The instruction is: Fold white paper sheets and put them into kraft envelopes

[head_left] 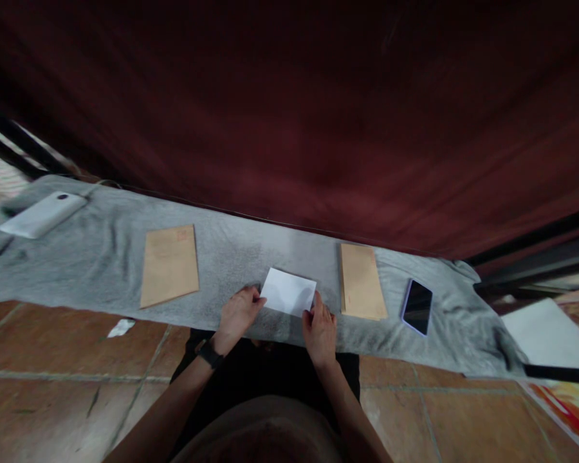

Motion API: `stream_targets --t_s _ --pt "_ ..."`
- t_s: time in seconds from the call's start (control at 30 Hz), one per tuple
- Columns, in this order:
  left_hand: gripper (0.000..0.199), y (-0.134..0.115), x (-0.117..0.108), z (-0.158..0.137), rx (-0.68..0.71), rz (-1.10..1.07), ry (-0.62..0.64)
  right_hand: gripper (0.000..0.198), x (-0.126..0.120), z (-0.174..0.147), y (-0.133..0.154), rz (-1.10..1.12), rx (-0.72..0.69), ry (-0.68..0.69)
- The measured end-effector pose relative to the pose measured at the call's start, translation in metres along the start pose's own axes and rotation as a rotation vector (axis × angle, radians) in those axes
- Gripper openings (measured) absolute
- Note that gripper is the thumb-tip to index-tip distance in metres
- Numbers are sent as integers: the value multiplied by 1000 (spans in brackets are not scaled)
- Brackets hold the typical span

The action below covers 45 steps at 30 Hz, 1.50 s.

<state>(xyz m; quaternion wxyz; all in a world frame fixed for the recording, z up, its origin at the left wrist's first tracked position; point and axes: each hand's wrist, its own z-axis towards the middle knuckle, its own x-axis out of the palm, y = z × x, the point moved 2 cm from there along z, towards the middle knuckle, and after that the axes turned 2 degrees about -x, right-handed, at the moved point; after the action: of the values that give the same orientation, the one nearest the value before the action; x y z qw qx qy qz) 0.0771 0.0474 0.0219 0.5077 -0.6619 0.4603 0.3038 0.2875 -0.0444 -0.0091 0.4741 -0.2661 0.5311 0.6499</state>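
A small white sheet of paper lies between my hands on the grey cloth. My left hand pinches its left edge between thumb and fingers. At the lower right corner, my right hand has its thumb and fingertips closed on the paper. To the right is a stack of brown envelopes, slightly fanned at the edge. Off to the left lies another brown envelope with a reddish mark near its top right corner. A black watch is on my left wrist.
A phone with a dark screen lies right of the envelopes. At the far left is a white device with a cable. A dark red surface rises behind the cloth. A scrap of white paper is on the tiled floor.
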Motion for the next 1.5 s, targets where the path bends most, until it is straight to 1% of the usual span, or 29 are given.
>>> stream_targets --t_s 0.27,0.37,0.43,0.5,0.53,0.6,0.63,0.7,0.77,0.83,0.9,1.0,1.27,1.5 --pt "18 -4 -1 -3 -24 31 -3 48 -2 0 3 -56 -28 -18" --pt "19 -3 0 -4 -17 40 -25 45 -2 0 3 -88 -31 2" --pt "20 -2 2 -6 9 47 -67 43 -3 0 4 -120 -35 10" --pt "22 -3 5 -8 94 50 -153 41 -3 0 5 -139 -46 -2" --pt "25 -4 8 -10 162 47 -204 40 -3 0 6 -140 -52 -13" --pt "34 -9 16 -14 336 34 -282 39 -3 -1 6 -130 -64 -31" --pt "38 -12 22 -17 423 28 -298 38 -3 -1 7 -127 -67 -34" --pt "43 -19 35 -22 580 38 -282 37 -3 -1 7 -130 -71 -31" --pt "45 -26 47 -29 702 80 -240 36 -3 -1 7 -142 -72 -20" --pt "45 -31 55 -36 783 131 -207 35 -3 -1 7 -148 -69 -9" --pt "46 -33 57 -41 830 164 -193 35 -3 -1 7 -142 -67 -3" --pt "50 -33 56 -44 861 179 -183 35 -2 -1 6 -132 -66 1" --pt "57 -26 51 -43 879 182 -155 36 -5 -2 7 -80 -83 -21" --pt "60 -23 56 -44 867 195 -138 42 5 -7 28 172 -214 102"
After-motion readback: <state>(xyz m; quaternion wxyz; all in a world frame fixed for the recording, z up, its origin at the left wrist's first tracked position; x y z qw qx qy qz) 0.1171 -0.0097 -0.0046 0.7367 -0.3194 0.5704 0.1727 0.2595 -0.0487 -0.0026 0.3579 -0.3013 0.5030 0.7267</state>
